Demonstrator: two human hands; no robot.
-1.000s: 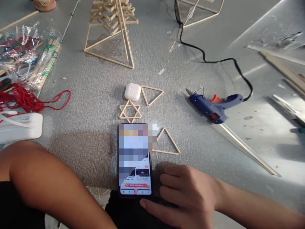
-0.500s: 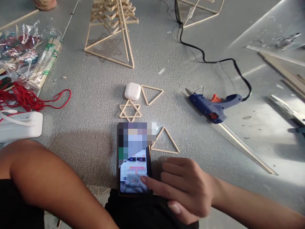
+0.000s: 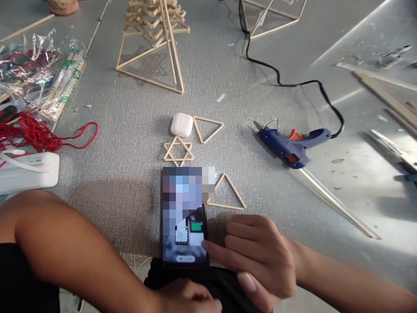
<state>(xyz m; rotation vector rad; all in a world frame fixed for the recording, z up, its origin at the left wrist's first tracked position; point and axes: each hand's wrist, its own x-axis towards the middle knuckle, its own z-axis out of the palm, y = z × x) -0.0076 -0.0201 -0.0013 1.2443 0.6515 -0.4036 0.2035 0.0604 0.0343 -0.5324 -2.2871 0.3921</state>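
My right hand (image 3: 263, 256) reaches in from the right, its index finger stretched out to the lower right of the phone (image 3: 197, 248) screen and the other fingers curled. Nothing is held in it. The phone lies at the table's near edge, its upper screen blurred out, with small window panels showing below. At the bottom, my left hand (image 3: 190, 295) is partly in view over the dark clothing, its fingers curled in, with no object visible in them. Beyond the phone lie a six-pointed stick star (image 3: 178, 159) and a white earbud case (image 3: 181, 124). One stick triangle (image 3: 228, 207) touches the phone's right side.
A blue glue gun (image 3: 286, 148) with a black cord (image 3: 276, 71) lies at the right. Another stick triangle (image 3: 213, 133) sits by the case. Farther back stands a stacked stick structure (image 3: 150, 80). Red cord (image 3: 29, 132) and plastic-wrapped sticks (image 3: 63, 82) are at the left.
My left hand has come into view at the bottom. My right hand has shifted slightly right, and the phone screen now shows small panels on a dark background.
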